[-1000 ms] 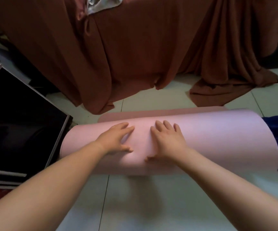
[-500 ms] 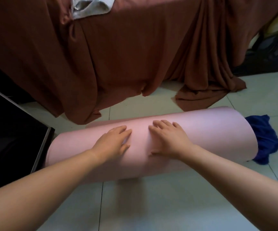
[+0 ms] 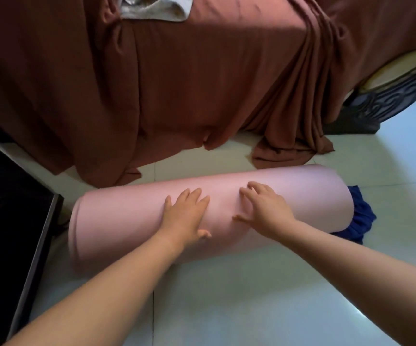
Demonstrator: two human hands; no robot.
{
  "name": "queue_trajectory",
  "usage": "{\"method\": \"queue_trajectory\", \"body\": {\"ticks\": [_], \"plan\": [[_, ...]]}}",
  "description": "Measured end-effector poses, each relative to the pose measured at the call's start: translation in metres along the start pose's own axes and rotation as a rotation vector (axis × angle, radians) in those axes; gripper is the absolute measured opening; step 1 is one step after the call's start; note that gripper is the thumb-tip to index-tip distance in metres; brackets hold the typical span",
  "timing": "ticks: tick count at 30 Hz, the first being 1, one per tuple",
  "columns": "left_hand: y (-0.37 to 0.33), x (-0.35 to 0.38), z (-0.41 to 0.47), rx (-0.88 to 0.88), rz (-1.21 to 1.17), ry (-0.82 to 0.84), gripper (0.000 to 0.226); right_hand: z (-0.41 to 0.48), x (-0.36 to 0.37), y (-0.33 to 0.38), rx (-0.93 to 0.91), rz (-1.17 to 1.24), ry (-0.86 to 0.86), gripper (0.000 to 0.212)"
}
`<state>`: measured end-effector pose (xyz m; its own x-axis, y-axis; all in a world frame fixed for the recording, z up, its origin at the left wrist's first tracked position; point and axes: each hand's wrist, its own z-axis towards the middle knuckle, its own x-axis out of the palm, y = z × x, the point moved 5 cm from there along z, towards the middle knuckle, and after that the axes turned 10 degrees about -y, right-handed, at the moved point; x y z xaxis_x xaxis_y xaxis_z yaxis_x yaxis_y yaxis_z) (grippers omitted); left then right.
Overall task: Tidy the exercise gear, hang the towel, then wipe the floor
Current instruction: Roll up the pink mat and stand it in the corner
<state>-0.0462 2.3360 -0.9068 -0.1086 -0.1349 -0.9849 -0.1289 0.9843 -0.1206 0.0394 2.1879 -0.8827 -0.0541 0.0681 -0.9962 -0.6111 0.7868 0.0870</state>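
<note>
The blue cloth is mostly hidden behind the right end of the rolled pink exercise mat; only a crumpled edge shows, so what kind of cloth it is cannot be told. Along the left edge a dark panel with a pale metal rim is cut off by the frame, and whether it is a case or a piece of furniture is unclear. A grey cloth on the bed is cropped at the top. A dark carved piece at upper right is only partly seen under the brown bedsheet, which hangs down to the tiled floor.

No container is plainly in view.

The mat lies rolled on the floor just in front of the bed, its long axis running left to right, the right end angled slightly away toward the bed, the left end near the dark panel.

The left hand rests flat on top of the roll, fingers straight, thumb spread. The right hand presses beside it with splayed, slightly arched fingers, gripping nothing.
</note>
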Motion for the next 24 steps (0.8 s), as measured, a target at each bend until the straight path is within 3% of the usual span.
{"method": "queue_trajectory", "body": {"ticks": [6, 13, 20, 24], "plan": [[0.010, -0.011, 0.025, -0.023, 0.005, -0.012, 0.086, -0.004, 0.010, -0.009, -0.184, -0.093, 0.109, 0.095], [0.016, -0.024, 0.036, -0.112, 0.049, -0.100, 0.063, 0.057, 0.008, -0.020, -0.251, -0.004, 0.057, 0.088], [-0.006, -0.032, 0.054, -0.209, 0.109, 0.030, 0.083, 0.090, 0.012, -0.035, -0.278, 0.157, -0.024, 0.078], [-0.028, -0.028, 0.075, -0.157, 0.111, 0.083, 0.092, 0.094, 0.016, -0.041, -0.289, 0.212, -0.083, 0.074]]}}
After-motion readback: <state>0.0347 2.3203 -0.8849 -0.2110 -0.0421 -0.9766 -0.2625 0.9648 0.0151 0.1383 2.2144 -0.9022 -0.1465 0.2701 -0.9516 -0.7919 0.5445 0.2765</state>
